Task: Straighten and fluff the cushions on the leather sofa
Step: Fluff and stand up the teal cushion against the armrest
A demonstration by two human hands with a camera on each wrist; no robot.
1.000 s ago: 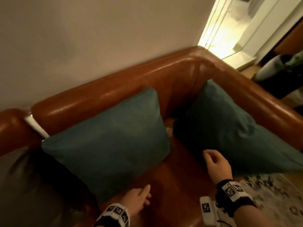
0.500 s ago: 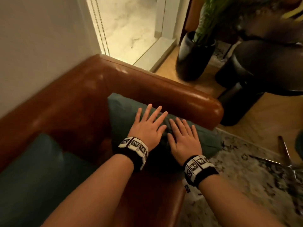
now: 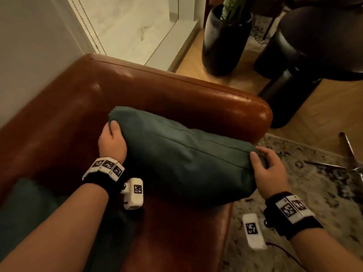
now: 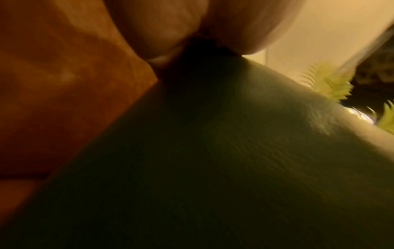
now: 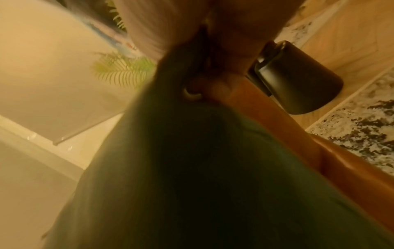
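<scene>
Two hands now grip the green cushion [image 3: 182, 158] by its opposite ends, where half a second ago both lay flat with fingers spread on its face as it leaned against the armrest [image 3: 196, 95]. The left hand [image 3: 112, 142] has its thumb over the far corner and its fingers tucked behind; the right hand [image 3: 270, 169] curls round the near corner at the front edge of the seat. The cushion appears raised off the leather sofa [image 3: 64, 107], held roughly level above the seat with its seam turned upward, though whether its underside still brushes the seat cannot be told. I judge that patting has given way to fluffing proper: held by the ends like this, it can be squeezed or shaken before it is set back upright. A second cushion [image 3: 25, 205] lies at the lower left under the left forearm, and its turn seems yet to come. From the head view alone comes the layout: both grips, the armrest, the rug [image 3: 318, 193] and the dark plant pot [image 3: 224, 44]. Blurred as they are, the wrist views add the close contact, the left showing a thumb pressed into the fabric at the corner, the right showing fingers bunching cloth near a small metal ring, perhaps a zip pull, hidden from the head view
</scene>
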